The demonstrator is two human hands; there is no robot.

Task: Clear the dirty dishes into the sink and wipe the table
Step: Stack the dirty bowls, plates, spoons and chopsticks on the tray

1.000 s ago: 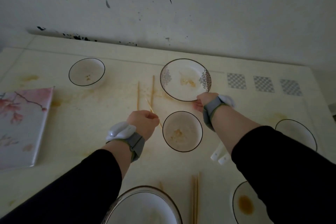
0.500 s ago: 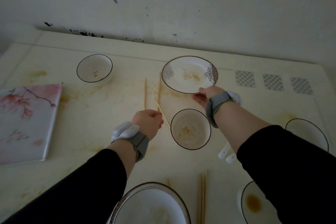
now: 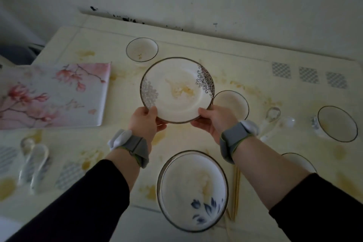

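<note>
A white patterned plate [image 3: 176, 88] with food smears is held up above the stained table [image 3: 245, 68]. My left hand [image 3: 145, 122] grips its near left rim and my right hand [image 3: 214, 120] grips its near right rim, thumbs on top. Below it, near me, stands a large bowl with a blue flower [image 3: 192, 190]. A small dirty bowl [image 3: 233, 103] sits just right of the plate, partly hidden by it. Another small bowl [image 3: 141, 49] stands at the back.
A pink floral board [image 3: 53, 94] lies at the left. Ceramic spoons [image 3: 33, 163] lie at the near left, more spoons [image 3: 275, 120] at the right. Chopsticks [image 3: 236, 192] lie beside the large bowl. Two more bowls [image 3: 336, 124] stand at the right. A wall backs the table.
The plate has come off the table and toward me, now held in both hands. My left hand left the chopsticks and took the plate's left rim. The view shifted right and back.
</note>
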